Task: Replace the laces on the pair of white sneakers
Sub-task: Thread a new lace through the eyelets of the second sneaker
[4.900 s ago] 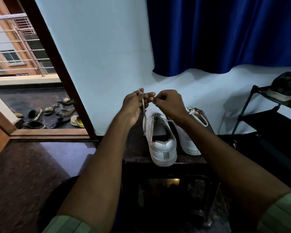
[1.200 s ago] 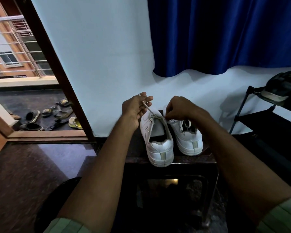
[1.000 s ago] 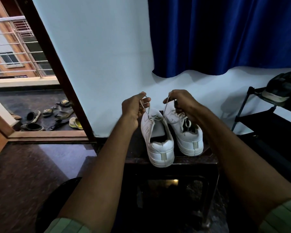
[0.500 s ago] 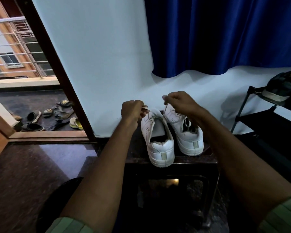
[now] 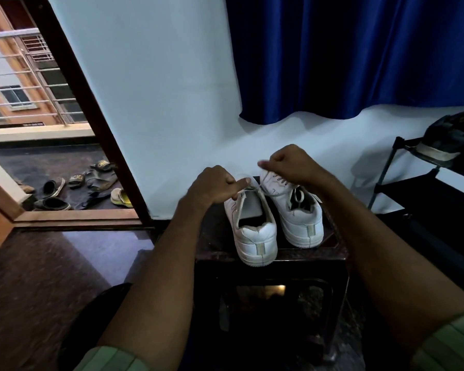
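- Two white sneakers stand side by side, heels toward the camera, on a dark surface (image 5: 330, 251) that sits against a pale wall.
- The left sneaker (image 5: 252, 226) has its heel slightly over the near edge of the surface; its tongue is visible and the opening is dark.
- The right sneaker (image 5: 296, 212) sits just beside it, a little farther back, with a loop of lace lying in its opening.
- The left hand (image 5: 214, 184) is curled at the front of the left sneaker, thumb and fingers pinched together on a thin white lace (image 5: 248, 186) near the top eyelets.
- The right hand (image 5: 289, 162) is raised above the toe of the right sneaker, fingers closed in a pinch; a lace strand seems to run down from it, though blur makes the grip hard to confirm.
- The two hands are near each other but apart.
- Both forearms reach in from the bottom, each with a light green sleeve at the frame edge.
- A blue curtain (image 5: 359, 57) hangs above the sneakers.
- A black rack (image 5: 391, 172) stands at right with dark footwear on it.
- Through an open doorway at left, several sandals (image 5: 78, 186) lie on a balcony floor behind a metal railing.
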The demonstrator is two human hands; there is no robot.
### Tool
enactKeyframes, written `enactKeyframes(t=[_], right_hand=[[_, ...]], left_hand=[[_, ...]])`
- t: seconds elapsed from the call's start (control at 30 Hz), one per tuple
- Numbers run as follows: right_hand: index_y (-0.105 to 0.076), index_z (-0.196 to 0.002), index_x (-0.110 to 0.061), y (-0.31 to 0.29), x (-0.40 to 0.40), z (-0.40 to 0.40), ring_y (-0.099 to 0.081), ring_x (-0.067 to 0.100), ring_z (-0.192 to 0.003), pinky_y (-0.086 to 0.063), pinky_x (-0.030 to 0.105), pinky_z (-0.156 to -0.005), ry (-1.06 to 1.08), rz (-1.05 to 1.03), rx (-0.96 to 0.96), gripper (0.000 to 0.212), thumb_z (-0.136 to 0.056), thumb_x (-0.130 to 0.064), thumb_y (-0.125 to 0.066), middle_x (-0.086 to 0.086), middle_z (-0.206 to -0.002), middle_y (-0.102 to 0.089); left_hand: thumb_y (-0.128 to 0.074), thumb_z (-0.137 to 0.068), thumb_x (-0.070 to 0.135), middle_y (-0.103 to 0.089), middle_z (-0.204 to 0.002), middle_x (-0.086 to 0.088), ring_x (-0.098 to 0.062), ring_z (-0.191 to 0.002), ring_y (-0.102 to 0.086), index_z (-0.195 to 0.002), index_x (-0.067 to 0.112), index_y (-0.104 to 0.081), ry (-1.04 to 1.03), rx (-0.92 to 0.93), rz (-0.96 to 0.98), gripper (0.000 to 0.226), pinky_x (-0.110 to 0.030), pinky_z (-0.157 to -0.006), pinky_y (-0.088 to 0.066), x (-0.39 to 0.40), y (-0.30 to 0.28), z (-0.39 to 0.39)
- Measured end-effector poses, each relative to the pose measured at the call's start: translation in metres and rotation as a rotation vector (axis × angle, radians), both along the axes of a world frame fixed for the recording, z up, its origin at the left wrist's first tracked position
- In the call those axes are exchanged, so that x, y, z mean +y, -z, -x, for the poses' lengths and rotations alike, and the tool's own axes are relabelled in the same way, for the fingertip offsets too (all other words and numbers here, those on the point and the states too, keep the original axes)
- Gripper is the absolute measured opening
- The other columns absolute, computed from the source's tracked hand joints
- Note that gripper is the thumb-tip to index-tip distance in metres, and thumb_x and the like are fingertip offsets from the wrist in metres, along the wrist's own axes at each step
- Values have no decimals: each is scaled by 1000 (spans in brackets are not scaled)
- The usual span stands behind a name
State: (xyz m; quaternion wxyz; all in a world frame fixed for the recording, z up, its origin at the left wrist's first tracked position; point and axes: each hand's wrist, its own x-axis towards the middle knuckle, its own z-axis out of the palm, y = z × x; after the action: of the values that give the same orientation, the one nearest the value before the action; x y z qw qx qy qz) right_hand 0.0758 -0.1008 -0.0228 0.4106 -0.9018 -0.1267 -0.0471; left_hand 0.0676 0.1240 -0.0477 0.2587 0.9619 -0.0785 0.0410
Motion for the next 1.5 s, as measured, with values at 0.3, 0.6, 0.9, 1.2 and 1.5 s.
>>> enactKeyframes(t=[0.3, 0.6, 0.9, 1.2, 1.5], right_hand=[[-68, -71, -20, -2, 0, -5, -61, 11, -71, -48, 27, -65, 130, 199, -61, 28, -77, -40, -87, -6, -75, -66], [-52, -61, -11, -11, 7, 7, -35, 13, -52, -34, 27, -57, -51, -122, 140, 33, -88, -18, -69, 1, -58, -39], [-55, -64, -10, -8, 11, 8, -45, 13, -43, -36, 23, -44, 14, -105, 180, 36, -91, -22, -76, 5, -56, -59], [-71, -79, 4, -18, 14, 12, -41, 21, -49, -33, 26, -47, 27, 216, 308, 28, -73, -15, -90, 9, -62, -48], [-69, -103, 1, -34, 8, 20, -61, 18, -48, -52, 28, -52, -20, 231, 538, 54, -105, -50, -52, 16, -79, -76]], left_hand=[[-48, -105, 54, -75, -86, -3, -19, -79, -66, -81, 14, -77, 36, 119, 321, 55, -37, -85, -52, -18, -2, -3], [-50, -107, 43, -75, -93, 3, -14, -86, -67, -78, 25, -71, 67, 41, 438, 40, -39, -87, -56, -16, -1, -5], [-51, -107, 36, -78, -97, 5, -12, -92, -69, -84, 31, -76, 75, 3, 360, 35, -31, -86, -52, -15, 7, -9], [-61, -99, 15, -78, -111, 5, -12, -104, -68, -102, 19, -82, 107, -3, 186, 21, -23, -89, -49, -15, 9, -8], [-69, -97, 24, -76, -103, 9, -12, -99, -68, -99, 24, -81, 96, -45, 161, 12, -27, -88, -51, -13, 14, -15]])
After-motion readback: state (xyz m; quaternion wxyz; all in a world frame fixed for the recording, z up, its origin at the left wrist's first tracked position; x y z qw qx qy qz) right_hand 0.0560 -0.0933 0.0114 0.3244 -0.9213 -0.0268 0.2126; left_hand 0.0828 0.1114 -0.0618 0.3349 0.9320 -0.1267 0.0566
